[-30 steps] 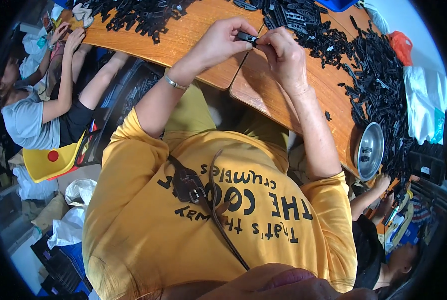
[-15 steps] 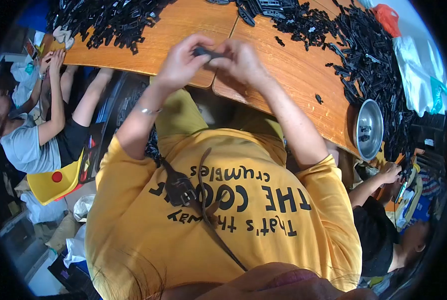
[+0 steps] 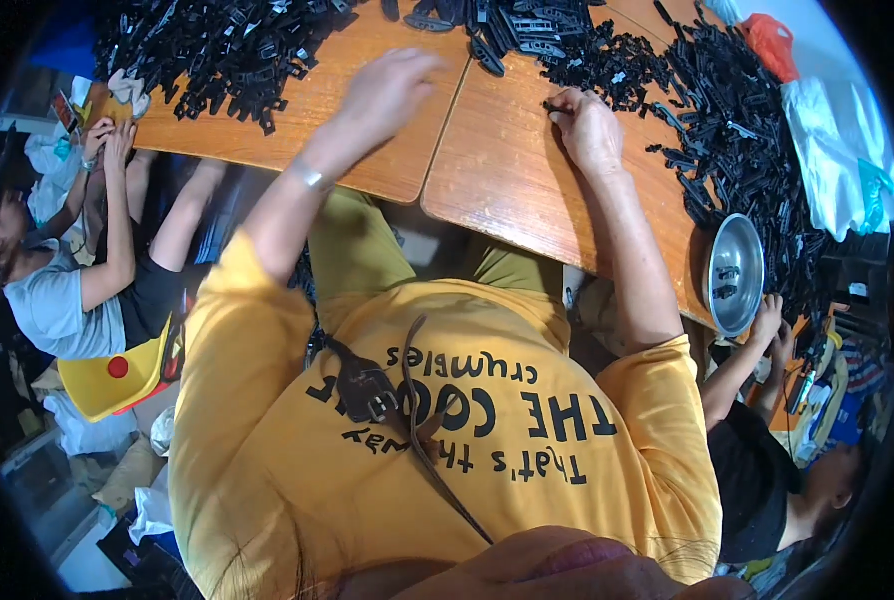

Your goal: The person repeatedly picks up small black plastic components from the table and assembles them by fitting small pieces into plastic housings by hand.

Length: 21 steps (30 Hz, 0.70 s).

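My right hand (image 3: 592, 132) rests low over the wooden table (image 3: 507, 170), thumb and fingers pinched on a small black plastic part (image 3: 550, 105). Just beyond those fingers lies a heap of small black parts (image 3: 612, 62). My left hand (image 3: 389, 90) is over the table left of the seam, its fingers smeared by motion; whether it holds anything cannot be told. Ahead of it are larger, elongated black plastic pieces (image 3: 517, 35), and to its left spreads a big pile of black parts (image 3: 237, 60).
A metal bowl (image 3: 735, 275) with a few black parts stands at the right table edge, beside a long heap of black strips (image 3: 757, 150). White plastic bags (image 3: 837, 150) and a red bag (image 3: 770, 45) lie behind. One person (image 3: 67, 270) sits left, another (image 3: 767, 470) right.
My hands, together over the seam holding a dark piece, have parted. The right moved right and forward to the small parts; the left moved slightly forward. The dark piece no longer shows.
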Motion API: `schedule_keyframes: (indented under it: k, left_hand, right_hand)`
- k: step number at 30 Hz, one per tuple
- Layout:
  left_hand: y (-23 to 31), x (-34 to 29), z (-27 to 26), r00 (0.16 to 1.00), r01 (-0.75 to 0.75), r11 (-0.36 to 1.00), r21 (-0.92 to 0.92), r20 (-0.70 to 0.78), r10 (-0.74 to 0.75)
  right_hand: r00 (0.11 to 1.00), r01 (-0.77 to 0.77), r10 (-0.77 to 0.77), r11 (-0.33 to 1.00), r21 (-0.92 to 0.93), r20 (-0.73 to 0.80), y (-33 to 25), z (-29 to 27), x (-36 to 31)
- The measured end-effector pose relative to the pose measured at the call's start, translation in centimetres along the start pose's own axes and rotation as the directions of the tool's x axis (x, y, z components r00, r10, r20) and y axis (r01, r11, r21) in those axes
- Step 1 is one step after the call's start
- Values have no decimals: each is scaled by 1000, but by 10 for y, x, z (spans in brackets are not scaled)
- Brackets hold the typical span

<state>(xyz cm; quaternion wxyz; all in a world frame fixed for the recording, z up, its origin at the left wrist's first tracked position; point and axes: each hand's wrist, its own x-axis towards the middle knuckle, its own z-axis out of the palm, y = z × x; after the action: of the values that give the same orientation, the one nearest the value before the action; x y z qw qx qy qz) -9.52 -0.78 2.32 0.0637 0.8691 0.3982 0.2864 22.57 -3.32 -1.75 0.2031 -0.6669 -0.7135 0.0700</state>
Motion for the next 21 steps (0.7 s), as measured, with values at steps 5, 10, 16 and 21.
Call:
schedule_keyframes:
  k: [5,10,16,21]
  left_hand:
    - [-19,63,66,984,-157,978,139,-67,167]
    - [-22,67,72,991,-130,980,152,28,127]
    - [7,30,53,824,472,-86,-878,473,-310]
    - [27,9,39,907,319,-265,-910,374,-195]
  right_hand:
    - [990,125,-130,989,82,58,-11,-6,-3]
    - [992,99,-119,938,333,41,-24,-10,-13]
    - [975,200,-95,768,608,-200,-69,-15,-11]
    - [877,409,-184,772,487,-444,-109,-29,-15]
